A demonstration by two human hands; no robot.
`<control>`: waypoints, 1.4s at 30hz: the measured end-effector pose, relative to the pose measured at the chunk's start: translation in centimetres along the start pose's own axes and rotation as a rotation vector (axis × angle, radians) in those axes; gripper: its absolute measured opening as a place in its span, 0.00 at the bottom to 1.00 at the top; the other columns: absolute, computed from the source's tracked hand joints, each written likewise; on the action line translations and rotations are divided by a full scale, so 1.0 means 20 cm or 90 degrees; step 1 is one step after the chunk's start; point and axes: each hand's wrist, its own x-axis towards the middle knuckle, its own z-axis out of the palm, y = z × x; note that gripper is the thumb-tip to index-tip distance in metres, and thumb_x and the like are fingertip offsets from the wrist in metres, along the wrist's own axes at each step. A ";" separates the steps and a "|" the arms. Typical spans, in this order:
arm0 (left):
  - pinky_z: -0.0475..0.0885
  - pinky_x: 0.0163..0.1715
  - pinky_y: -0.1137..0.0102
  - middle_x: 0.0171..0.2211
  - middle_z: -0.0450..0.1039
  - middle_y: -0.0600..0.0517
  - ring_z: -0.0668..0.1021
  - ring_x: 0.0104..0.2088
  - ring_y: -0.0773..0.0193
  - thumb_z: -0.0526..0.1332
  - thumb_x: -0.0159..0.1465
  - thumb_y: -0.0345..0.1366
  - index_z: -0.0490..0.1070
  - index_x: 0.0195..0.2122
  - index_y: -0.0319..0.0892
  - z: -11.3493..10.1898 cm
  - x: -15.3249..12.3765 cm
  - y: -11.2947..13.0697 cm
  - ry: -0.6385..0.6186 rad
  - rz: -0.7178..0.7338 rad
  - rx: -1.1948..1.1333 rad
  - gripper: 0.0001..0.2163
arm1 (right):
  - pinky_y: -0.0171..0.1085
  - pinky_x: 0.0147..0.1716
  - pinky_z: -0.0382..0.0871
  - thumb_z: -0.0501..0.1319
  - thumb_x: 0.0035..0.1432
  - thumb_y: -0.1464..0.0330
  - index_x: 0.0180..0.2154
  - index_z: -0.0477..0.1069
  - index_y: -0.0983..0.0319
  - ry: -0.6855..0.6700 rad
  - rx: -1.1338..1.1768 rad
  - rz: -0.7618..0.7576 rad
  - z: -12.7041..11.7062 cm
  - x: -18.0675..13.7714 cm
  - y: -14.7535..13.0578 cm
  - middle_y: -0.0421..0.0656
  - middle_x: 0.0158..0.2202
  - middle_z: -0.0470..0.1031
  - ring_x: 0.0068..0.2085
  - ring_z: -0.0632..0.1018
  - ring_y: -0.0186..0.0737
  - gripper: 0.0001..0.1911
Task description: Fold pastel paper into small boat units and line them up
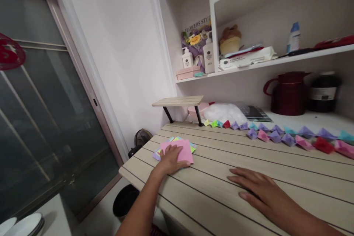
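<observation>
My left hand (172, 159) lies on a pink square of paper (186, 148), fingers spread over its left part and thumb along the near edge. The pink sheet tops a loose stack of coloured paper (156, 154), with purple, green and blue corners sticking out. My right hand (256, 186) rests palm down on the slatted wooden table (215, 177), fingers stretched out and holding nothing. Along the table's back edge stand rows of folded paper pieces (275, 136) in purple, pink, red, blue, yellow and green.
A small raised wooden shelf (178, 101) stands at the back left. Behind the table are a dark red jug (289, 94), a black bottle (324, 94) and a white plastic bag (225, 112). A black bin (124, 199) sits on the floor at left.
</observation>
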 end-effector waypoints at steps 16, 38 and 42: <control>0.41 0.63 0.53 0.64 0.56 0.49 0.55 0.65 0.55 0.57 0.60 0.52 0.56 0.62 0.50 0.13 -0.01 -0.11 0.097 0.021 -0.056 0.29 | 0.48 0.50 0.64 0.63 0.49 0.61 0.41 0.76 0.57 0.034 0.420 0.063 0.03 0.46 -0.21 0.47 0.45 0.77 0.47 0.74 0.51 0.16; 0.38 0.63 0.52 0.63 0.59 0.48 0.57 0.64 0.52 0.62 0.57 0.42 0.62 0.59 0.49 0.17 -0.01 -0.13 0.115 0.094 -0.132 0.28 | 0.34 0.28 0.59 0.59 0.51 0.66 0.46 0.72 0.61 0.128 0.514 0.046 0.34 0.72 -0.29 0.36 0.25 0.67 0.27 0.66 0.35 0.18; 0.37 0.63 0.53 0.62 0.60 0.48 0.57 0.64 0.53 0.62 0.56 0.39 0.63 0.59 0.49 0.18 -0.01 -0.14 0.119 0.102 -0.173 0.27 | 0.34 0.29 0.60 0.59 0.52 0.66 0.47 0.71 0.61 0.125 0.515 0.041 0.34 0.71 -0.29 0.37 0.26 0.68 0.27 0.67 0.35 0.19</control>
